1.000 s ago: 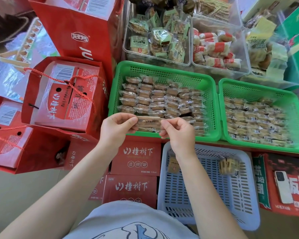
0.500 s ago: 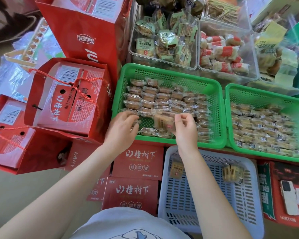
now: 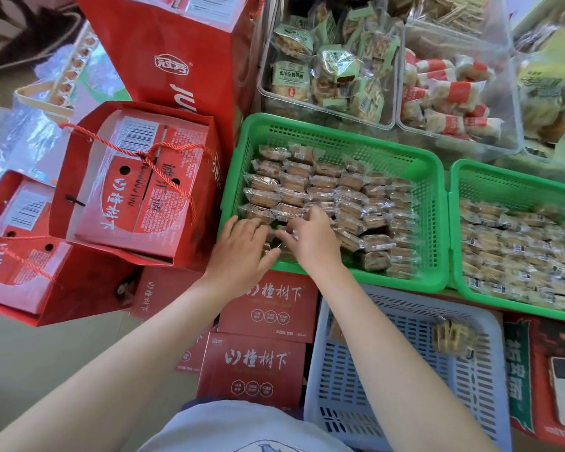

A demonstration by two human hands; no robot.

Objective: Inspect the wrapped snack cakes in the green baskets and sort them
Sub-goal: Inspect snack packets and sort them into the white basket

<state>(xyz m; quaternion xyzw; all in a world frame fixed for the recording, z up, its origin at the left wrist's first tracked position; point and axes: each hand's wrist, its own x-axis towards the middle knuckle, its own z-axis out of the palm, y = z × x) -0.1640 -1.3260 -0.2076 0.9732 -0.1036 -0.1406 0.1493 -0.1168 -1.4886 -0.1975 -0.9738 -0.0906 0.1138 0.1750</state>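
Both hands in left green basket (image 3: 336,133) — left hand (image 3: 243,247) flat, right hand (image 3: 310,238) nearer the snack cakes (image 3: 349,203), fingers spread — long axes run left-right.

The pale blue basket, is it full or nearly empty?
Nearly empty. The pale blue basket holds only a couple of wrapped cakes; its slotted bottom shows bare elsewhere.

Two green baskets (image 3: 336,132) (image 3: 516,177) with perforated lattice walls, at 12 and 2 o'clock. Left basket: brown snack cakes (image 3: 320,190) in clear wrap. Right basket: pale yellow cakes (image 3: 516,252). Lavender slotted basket (image 3: 405,370) at 5 o'clock. Red gift bags (image 3: 79,203) with white lettering and red cord at 9 o'clock. Red boxes (image 3: 255,367), white characters, at 6 o'clock.
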